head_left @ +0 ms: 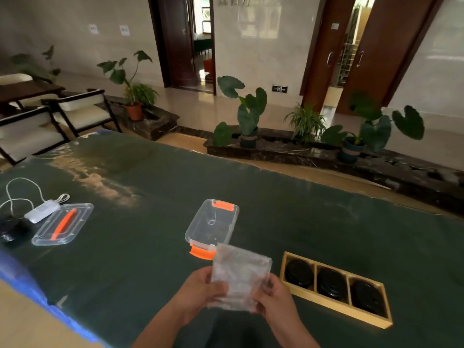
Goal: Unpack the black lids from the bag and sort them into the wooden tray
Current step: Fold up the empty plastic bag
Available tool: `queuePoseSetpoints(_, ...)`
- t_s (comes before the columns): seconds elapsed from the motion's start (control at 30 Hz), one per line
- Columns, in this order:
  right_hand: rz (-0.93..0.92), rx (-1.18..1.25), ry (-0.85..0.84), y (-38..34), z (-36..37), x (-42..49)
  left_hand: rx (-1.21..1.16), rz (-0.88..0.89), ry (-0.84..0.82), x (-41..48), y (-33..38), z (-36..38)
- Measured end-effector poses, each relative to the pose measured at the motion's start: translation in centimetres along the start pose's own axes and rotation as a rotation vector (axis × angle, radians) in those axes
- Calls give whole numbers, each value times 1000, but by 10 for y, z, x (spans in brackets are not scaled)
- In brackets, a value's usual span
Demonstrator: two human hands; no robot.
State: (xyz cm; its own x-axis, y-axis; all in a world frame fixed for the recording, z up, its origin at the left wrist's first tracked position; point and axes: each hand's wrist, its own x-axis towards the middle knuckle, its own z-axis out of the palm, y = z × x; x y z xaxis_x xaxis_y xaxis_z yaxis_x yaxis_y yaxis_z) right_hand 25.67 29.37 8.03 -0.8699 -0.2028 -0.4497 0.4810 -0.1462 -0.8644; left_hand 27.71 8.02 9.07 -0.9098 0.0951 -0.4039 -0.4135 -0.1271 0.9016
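A clear plastic bag [238, 275] is held flat and upright above the table's near edge; it looks empty. My left hand [200, 290] pinches its left side and my right hand [273, 297] pinches its lower right corner. To the right lies a long wooden tray [334, 310] with three compartments. Each compartment holds black lids: left [299, 273], middle [332, 283], right [367, 296].
A clear open box with orange clips [212, 226] stands just beyond the bag. Its clear lid with an orange handle [62, 223] lies at the far left, beside a white charger with cable [41, 209] and a black object [10, 232]. The table has a dark green cover [301, 209].
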Motion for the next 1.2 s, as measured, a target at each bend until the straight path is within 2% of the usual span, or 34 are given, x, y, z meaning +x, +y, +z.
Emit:
queuePoseSetpoints(0.17, -14, -40, 23, -13, 29, 30, -77, 34, 190, 24, 11, -27)
queuePoseSetpoints(0.27, -19, -118, 70, -26, 55, 64, 74, 94, 375, 47, 32, -36)
queuePoseSetpoints(0.33, -75, -261, 171, -36, 72, 88, 155, 130, 461, 66, 45, -46)
queuePoseSetpoints(0.43, -229, -432, 337, -48, 96, 124, 285, 180, 503, 96, 66, -70)
queuePoseSetpoints(0.5, -290, -527, 343, -51, 109, 148, 407, 198, 488, 120, 73, -89)
queuePoseSetpoints(0.63, -335, -876, 330, -45, 127, 197, 749, 185, 408, 167, 69, -123)
queuePoseSetpoints(0.77, -363, -1302, 286, -42, 135, 229, 1323, 157, 304, 196, 56, -140)
queuePoseSetpoints(0.87, -276, -1620, 152, -48, 139, 242, 1620, 173, 157, 207, 46, -143)
queuePoseSetpoints(0.97, -156, -1797, 58, -51, 144, 252, 1875, 239, 43, 218, 36, -143)
queuePoseSetpoints(1.07, -75, -1868, 36, -49, 147, 261, 2065, 248, -26, 231, 28, -143)
queuePoseSetpoints(1.2, -58, -2030, -21, -41, 151, 269, 2076, 326, -107, 247, 24, -148)
